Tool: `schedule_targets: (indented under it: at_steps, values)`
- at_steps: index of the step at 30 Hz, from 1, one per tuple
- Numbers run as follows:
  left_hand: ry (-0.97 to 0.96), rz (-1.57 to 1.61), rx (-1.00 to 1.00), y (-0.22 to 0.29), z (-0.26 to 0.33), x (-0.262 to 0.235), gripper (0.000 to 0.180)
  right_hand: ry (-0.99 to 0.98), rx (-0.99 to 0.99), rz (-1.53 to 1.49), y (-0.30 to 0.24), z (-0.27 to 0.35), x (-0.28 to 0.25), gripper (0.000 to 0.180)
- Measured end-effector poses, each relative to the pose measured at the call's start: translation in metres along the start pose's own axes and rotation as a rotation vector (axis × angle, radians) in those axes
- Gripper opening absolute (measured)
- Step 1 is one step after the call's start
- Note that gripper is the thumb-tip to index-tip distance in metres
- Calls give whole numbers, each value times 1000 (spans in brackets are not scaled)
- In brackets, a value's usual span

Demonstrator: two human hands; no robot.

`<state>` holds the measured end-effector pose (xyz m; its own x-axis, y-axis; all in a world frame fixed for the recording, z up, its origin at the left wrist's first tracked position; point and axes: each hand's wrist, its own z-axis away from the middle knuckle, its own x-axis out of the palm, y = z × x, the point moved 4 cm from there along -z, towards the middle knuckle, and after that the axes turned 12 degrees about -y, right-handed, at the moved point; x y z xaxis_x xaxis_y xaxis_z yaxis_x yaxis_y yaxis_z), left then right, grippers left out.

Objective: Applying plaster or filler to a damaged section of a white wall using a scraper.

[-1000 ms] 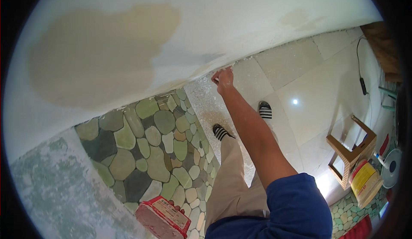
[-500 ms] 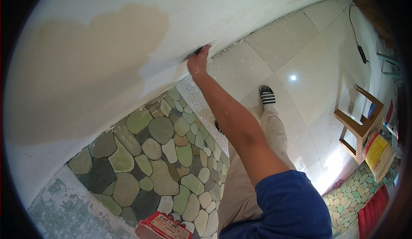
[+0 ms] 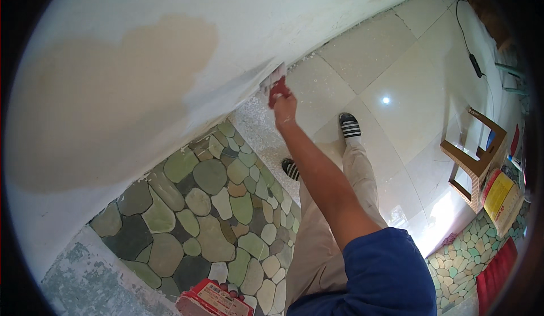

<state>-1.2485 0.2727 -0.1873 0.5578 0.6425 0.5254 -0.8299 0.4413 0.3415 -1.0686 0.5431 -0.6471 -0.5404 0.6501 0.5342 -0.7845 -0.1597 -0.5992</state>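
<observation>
My right hand (image 3: 285, 109) is closed round the red handle of a putty knife (image 3: 278, 89). Its broad pale blade lies at the foot of the white wall (image 3: 170, 112), close to where the wall meets the floor; whether it touches is hard to make out. At the lower edge, the fingertips of my left hand (image 3: 231, 291) curl over the side of a red, cut-open container (image 3: 212, 300) with whitish smears on it. The rest of that hand is hidden. A large beige patch (image 3: 130, 72) spreads over the wall to the left.
Green and grey pebble-pattern flooring (image 3: 209, 214) lies below the wall, bordered by a speckled strip (image 3: 258, 129). Pale tiles (image 3: 385, 55) extend right, with white crumbs along the wall. A brown stool (image 3: 476, 151), a yellow-labelled bag (image 3: 501, 200) and a cable (image 3: 475, 65) are on the right.
My right hand has come down and away from the wall, turning so that the red putty knife handle now shows. The left hand and the container have hardly moved.
</observation>
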Motion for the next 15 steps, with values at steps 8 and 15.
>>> schedule_targets:
  at_steps: [8, 15]
  values:
    - [-69, 37, -75, -17, -22, 4, 77, -65, 43, -114, -19, -34, 37, 24]
    - [-211, 167, -168, -19, -29, 10, 82, -337, 174, -55, -23, 29, 41, 41]
